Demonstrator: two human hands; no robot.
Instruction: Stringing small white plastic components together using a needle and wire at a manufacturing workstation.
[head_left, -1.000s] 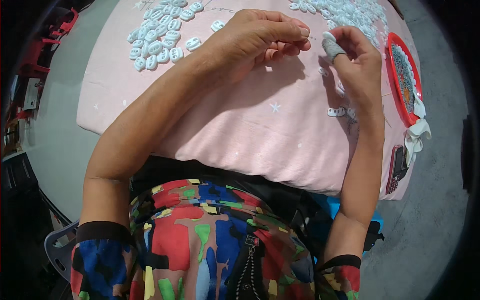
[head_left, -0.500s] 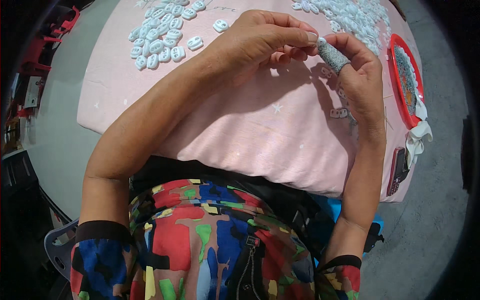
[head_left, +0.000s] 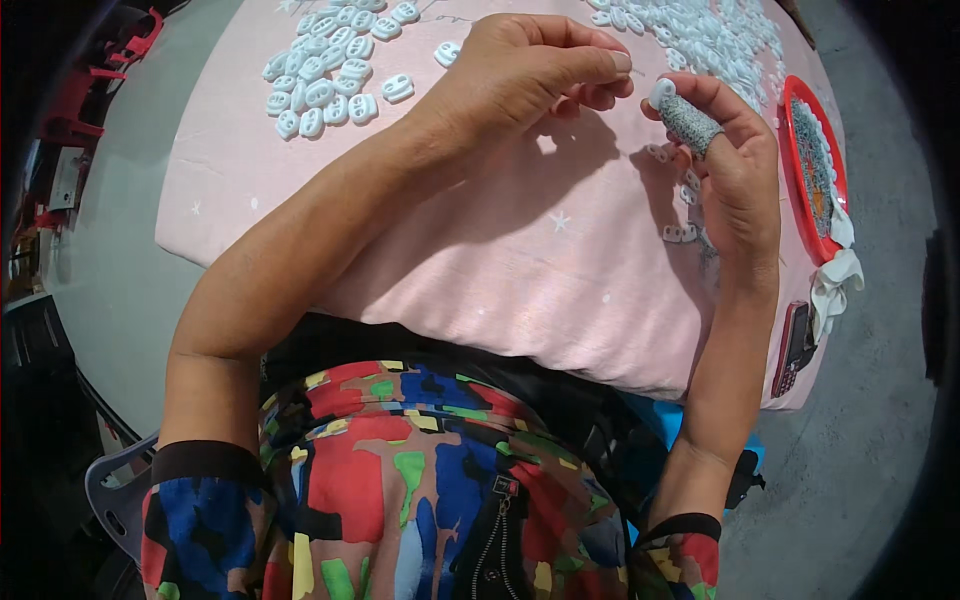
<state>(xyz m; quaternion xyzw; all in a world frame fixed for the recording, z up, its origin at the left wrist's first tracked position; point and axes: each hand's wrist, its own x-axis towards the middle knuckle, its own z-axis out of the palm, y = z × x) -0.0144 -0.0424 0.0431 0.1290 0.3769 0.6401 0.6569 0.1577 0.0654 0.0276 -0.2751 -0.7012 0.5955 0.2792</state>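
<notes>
- I see the left hand (head_left: 560, 75) raised over the pink-covered counter (head_left: 480, 280), thumb and forefinger pressed together on a thin grey piece (head_left: 638, 71), too small for me to make out in detail.
- Facing it, just to its right, I have the right hand (head_left: 715, 120), pinching a small white piece (head_left: 662, 92) between forefinger and thumb; a speckled grey cover (head_left: 690, 126) wraps that thumb.
- The two hands are near each other but apart, so the grey piece and the white piece are not touching.
- Left of the left hand I find a cluster of white slotted ovals (head_left: 320, 92), with a single oval (head_left: 397, 88) lying between it and the left wrist.
- Beyond the right hand spreads a large pile of small white parts (head_left: 715, 45).
- Close on the left of the right wrist lie a few loose white parts (head_left: 680, 234).
- To the right of the right hand I see a red tray (head_left: 822, 246) holding small grey parts (head_left: 808, 150).
- Nearer the body, right of the right forearm, are a white cloth (head_left: 837, 285) and a phone (head_left: 793, 348).
</notes>
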